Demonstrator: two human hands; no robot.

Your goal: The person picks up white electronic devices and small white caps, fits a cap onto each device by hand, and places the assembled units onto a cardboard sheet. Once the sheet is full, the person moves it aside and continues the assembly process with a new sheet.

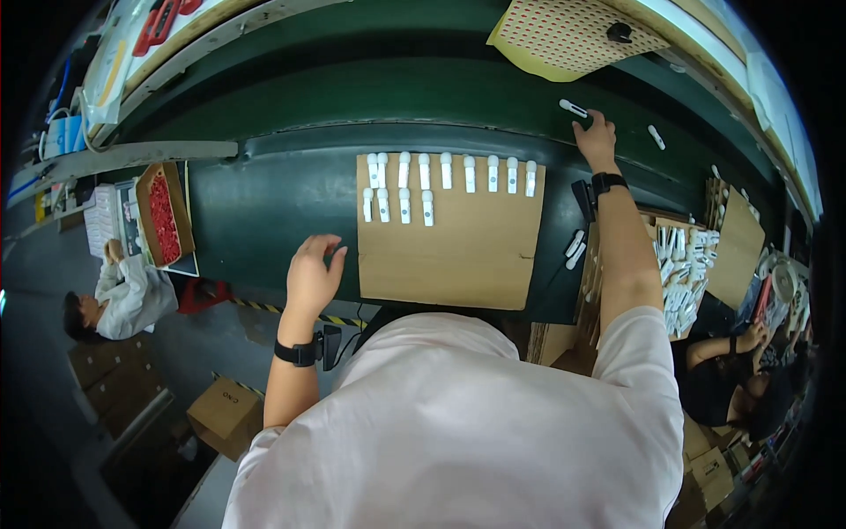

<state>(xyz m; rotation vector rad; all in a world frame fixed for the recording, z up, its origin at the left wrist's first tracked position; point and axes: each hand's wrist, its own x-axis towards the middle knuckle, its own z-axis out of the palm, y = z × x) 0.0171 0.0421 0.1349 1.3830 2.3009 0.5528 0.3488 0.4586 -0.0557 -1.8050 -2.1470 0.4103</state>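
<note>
My right hand (pixel 597 141) reaches over the dark green belt, thumb and fingers apart. At its fingertips lies a small white handheld device (pixel 573 108) with a dark slot; whether they touch is hard to tell. My left hand (pixel 315 273) hovers empty beside the left edge of a cardboard sheet (pixel 449 260), its thumb apart from loosely bent fingers. Along the sheet's far side stand two rows of similar white devices with rounded ends (pixel 469 175), the nearer row shorter. Another white device (pixel 656 137) lies farther right on the belt.
Two white pieces (pixel 575 250) lie right of the sheet. Beyond them is a cardboard tray of many white devices (pixel 686 273). A red-dotted yellow sheet (pixel 573 40) lies at the back. A box of red parts (pixel 162 216) stands left. People sit at both sides.
</note>
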